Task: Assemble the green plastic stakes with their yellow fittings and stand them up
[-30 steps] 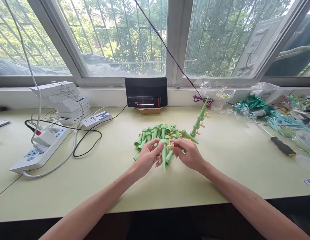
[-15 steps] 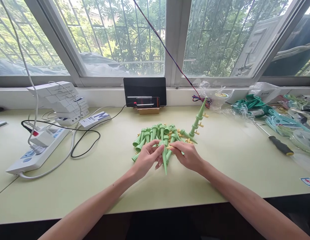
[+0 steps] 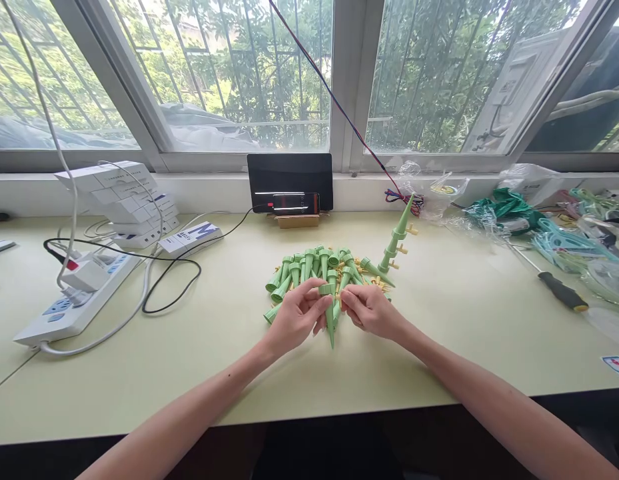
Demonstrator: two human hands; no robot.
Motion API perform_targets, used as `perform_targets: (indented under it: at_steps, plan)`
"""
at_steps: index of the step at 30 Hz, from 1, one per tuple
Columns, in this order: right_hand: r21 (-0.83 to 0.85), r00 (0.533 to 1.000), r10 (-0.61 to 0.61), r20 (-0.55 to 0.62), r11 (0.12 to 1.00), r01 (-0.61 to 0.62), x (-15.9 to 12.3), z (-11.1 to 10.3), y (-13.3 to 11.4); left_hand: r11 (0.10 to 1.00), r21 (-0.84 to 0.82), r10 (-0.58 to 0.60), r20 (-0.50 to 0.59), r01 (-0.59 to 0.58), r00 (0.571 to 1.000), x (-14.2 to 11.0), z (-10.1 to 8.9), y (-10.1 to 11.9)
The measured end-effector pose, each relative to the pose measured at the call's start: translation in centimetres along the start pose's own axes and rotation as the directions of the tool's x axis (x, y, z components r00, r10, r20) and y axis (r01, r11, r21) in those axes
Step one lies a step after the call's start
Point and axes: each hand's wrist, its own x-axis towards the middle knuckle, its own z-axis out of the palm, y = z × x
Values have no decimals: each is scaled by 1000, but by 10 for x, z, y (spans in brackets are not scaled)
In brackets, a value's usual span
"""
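My left hand (image 3: 295,319) pinches the wide top of a green plastic cone spike (image 3: 330,313) that points down toward me. My right hand (image 3: 370,311) is closed beside it, its fingertips pressed against the spike's side at a small yellow peg that is barely visible. Just behind both hands lies a pile of green spikes (image 3: 314,267) mixed with small yellow pegs (image 3: 379,283). To the right of the pile, a stack of nested green spikes (image 3: 398,238) with yellow pegs sticking out leans up and to the right.
A white power strip (image 3: 72,293) with cables lies at the left beside stacked white boxes (image 3: 124,200). A phone on a stand (image 3: 290,193) stands by the window. A screwdriver (image 3: 559,291) and plastic bags with green parts (image 3: 514,210) lie at the right.
My right hand has moved left, closer to the held spike, and the yellow peg is now mostly hidden between fingertips and spike. The left hand holds steady.
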Motion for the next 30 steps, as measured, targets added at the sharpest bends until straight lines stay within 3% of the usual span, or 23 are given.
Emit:
perform_targets:
  at_steps: [3,7,11,16,22,30]
  plan:
    - [16,1000,-2,0,1000,2,0,0,-1,999,-14,-38,3,38,999,1,0,3]
    - [-131,989,-133,-69,984,123,2,0,0,977,-158,-143,2,141,990,3,0,5]
    - [-256,949,-290,-123,933,252,3,-2,3,923,-321,-225,2,213,974,5,-1,2]
    - [-375,901,-409,-142,865,333,2,-4,9,918,-331,-230,9,220,973,6,-2,1]
    - [-337,908,-384,-167,888,314,0,-2,9,983,-131,-126,28,129,992,2,-1,4]
    - [-202,971,-183,-157,968,149,2,-1,1,1000,-21,14,36,-13,999,-1,2,-8]
